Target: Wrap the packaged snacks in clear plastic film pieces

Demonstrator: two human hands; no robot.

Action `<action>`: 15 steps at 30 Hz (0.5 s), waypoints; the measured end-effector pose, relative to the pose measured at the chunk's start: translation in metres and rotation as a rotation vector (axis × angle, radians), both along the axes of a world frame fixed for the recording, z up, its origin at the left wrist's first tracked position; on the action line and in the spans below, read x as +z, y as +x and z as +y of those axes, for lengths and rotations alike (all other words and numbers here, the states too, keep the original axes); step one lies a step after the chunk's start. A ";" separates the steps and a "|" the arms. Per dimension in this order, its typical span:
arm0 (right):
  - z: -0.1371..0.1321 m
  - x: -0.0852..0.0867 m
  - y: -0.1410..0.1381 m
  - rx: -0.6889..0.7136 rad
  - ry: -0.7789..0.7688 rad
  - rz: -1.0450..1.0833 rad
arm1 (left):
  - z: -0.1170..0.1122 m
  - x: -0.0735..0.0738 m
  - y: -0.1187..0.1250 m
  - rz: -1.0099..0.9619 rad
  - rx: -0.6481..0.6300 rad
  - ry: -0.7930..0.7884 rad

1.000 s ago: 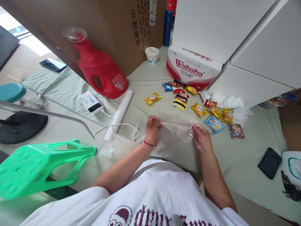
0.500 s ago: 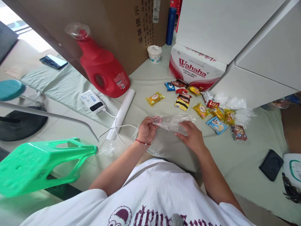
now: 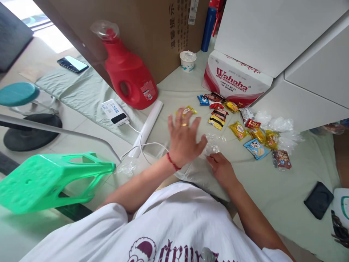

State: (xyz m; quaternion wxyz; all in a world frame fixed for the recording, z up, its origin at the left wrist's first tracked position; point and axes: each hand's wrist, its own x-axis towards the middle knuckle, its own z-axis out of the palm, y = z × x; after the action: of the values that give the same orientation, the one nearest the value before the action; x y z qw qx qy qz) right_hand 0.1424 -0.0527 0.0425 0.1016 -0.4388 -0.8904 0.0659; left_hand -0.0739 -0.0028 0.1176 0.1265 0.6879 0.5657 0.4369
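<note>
No longer stretches the clear plastic bag [image 3: 213, 141] between both hands: has the left hand [image 3: 185, 140] off it and out over the yellow packet [image 3: 190, 109], left of the white-and-red carton [image 3: 231, 82]. Leaves the bag crumpled in front of the carton, on the near side of the scattered snack packets [image 3: 218, 118] around its foot. Means, by the look of it, a free left hand for reaching and only the right hand [image 3: 222, 169] minding the bag.

Holds the left hand open, back upward, with fingers spread forward, thumb out toward the carton's side, a ring [image 3: 184, 124] on one finger and a red bracelet [image 3: 173, 162] at the wrist. Hides part of the yellow packet; cannot tell hovering from touching, given the blur. Curls the right hand in front of the carton, with fingers and thumb drawn together at the bag's edge, seemingly pinching the film; cannot tell for sure. Angles both forearms inward, toward the space before the carton.
</note>
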 end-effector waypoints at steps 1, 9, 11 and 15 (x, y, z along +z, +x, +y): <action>-0.003 0.000 -0.002 0.024 0.001 -0.016 | 0.010 0.001 0.012 0.091 -0.075 -0.030; -0.065 -0.011 0.019 0.005 -0.108 0.060 | 0.071 -0.082 0.023 0.263 -0.233 -0.599; -0.079 -0.013 0.037 -0.105 -0.245 0.267 | 0.064 -0.094 0.009 0.234 -0.221 -0.642; -0.059 -0.015 0.062 -0.668 -0.238 0.615 | 0.036 -0.095 -0.001 0.200 -0.191 -0.618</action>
State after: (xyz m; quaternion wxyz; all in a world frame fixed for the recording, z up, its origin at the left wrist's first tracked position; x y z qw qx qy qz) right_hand 0.2039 -0.1115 0.0278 0.3254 -0.6701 -0.6151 0.2582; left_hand -0.0744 0.0333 0.0227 0.3133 0.7064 0.6138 0.1613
